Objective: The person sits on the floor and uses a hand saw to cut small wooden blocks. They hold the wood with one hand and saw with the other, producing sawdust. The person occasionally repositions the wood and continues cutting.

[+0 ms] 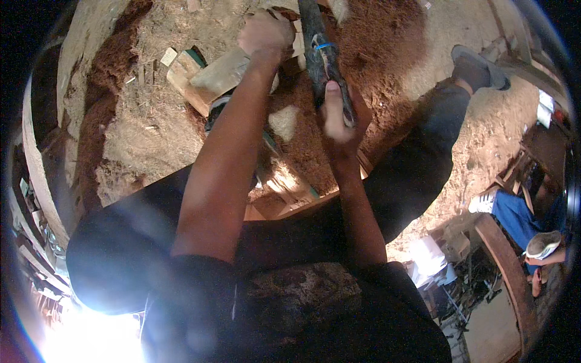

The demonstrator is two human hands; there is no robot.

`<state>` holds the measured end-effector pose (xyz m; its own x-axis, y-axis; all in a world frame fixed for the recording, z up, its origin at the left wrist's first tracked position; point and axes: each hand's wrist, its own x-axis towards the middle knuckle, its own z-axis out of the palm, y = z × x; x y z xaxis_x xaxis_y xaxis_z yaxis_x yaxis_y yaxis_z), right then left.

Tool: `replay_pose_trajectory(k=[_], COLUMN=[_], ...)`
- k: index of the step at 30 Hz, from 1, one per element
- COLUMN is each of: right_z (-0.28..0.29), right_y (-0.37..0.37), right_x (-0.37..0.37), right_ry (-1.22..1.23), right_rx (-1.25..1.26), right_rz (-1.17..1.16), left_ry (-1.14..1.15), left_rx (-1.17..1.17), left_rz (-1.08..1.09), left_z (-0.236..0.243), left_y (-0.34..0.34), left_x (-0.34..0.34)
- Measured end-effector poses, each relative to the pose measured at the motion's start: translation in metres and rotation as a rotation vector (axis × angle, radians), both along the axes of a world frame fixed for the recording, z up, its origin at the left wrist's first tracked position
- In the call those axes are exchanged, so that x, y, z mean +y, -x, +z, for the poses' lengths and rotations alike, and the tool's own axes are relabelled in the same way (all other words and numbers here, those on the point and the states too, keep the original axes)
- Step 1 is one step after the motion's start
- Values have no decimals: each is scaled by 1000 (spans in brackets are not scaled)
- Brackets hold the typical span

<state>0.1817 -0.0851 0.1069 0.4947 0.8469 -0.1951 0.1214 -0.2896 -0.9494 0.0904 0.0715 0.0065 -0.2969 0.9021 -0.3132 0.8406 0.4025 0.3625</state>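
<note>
Black, scuffed and blue-banded, the long bar (319,60) sits gripped in our right hand (340,124); whether our curled left hand (266,34) holds anything, we cannot tell.

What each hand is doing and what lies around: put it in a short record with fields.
Left hand: curled, blurred; grip unclear
Right hand: closed around a long dark tool
Tool marking: blue band
Wood: block by the left forearm
Ground: loose brown material, like sawdust
Other person: blue trousers, right side
</note>
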Motion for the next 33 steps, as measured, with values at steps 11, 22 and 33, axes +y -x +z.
replay_pose_trajectory(k=[11, 22, 33], right_z=[7, 5, -14], right_y=[5, 6, 3], right_x=[1, -5, -18], right_ry=[15, 17, 30], right_rx=[1, -29, -138], right_rz=[40, 86, 146], left_ry=[-75, -84, -196], left_rx=[12, 21, 43], left_rz=[34, 93, 95], left_z=[-15, -4, -34], left_y=[1, -3, -6], left_x=[7, 7, 11])
